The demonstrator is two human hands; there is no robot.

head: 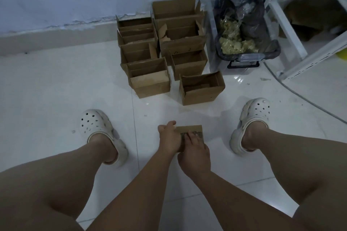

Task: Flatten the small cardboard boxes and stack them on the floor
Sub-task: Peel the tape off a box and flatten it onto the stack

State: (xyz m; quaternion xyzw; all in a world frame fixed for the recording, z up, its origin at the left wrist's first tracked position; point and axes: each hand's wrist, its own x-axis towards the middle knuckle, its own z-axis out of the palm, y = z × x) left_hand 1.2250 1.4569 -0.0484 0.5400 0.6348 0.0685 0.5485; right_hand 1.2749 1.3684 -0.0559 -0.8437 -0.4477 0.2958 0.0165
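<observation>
Between my feet a small cardboard box (193, 130) lies low over the white floor, mostly hidden by both hands. My left hand (169, 137) grips its left end, thumb up over the top edge. My right hand (195, 152) lies over its near side, fingers reaching onto the printed strip on top; whether it pinches the cardboard is hidden. Further out, several open, unflattened cardboard boxes (150, 80) stand in a cluster by the wall, the nearest one (201, 88) to the right.
My feet in white clogs stand left (99, 131) and right (251, 123) of the box. A clear bin with a black bag (244, 42) stands right of the cluster. A white metal rack (300, 29) and a grey cable (300, 97) are at the right.
</observation>
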